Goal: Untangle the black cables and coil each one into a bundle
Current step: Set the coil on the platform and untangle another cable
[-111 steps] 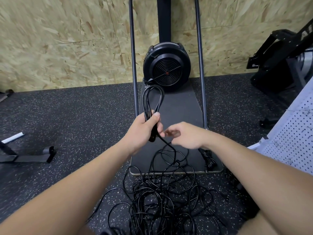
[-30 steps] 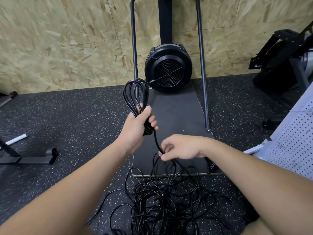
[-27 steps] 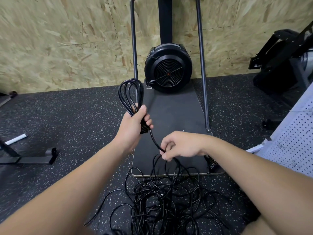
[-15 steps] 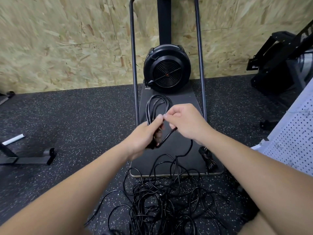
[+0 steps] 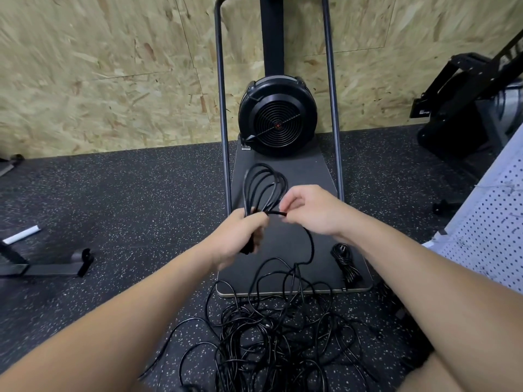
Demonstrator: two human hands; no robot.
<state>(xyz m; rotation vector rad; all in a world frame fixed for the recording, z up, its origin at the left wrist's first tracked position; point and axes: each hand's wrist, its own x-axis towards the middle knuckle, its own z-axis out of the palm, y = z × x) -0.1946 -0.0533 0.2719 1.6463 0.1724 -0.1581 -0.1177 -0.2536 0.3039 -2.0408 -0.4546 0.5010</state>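
The left hand (image 5: 239, 234) grips the gathered loops (image 5: 264, 188) above the platform (image 5: 308, 176); the right hand (image 5: 310, 210), just beside it, pinches the cable's next stretch, which trails to the tangle (image 5: 280, 332) on the floor. Best to lay each new loop the same size, drawing slack slowly so knots snag early.

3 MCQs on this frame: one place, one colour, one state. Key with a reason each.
1. Where is the finished small cable bundle?
A. on the dark platform
B. on the white pegboard
C. in the left hand

2. What colour is the stick on the floor at left?
A. red
B. white
C. black

3. What is the left hand doing?
A. lying flat on the floor
B. hanging idle
C. holding the cable coil by its base

Key: A, it lies near the platform's right front corner; B, it is pale against the dark floor; C, loops rise from its grip.
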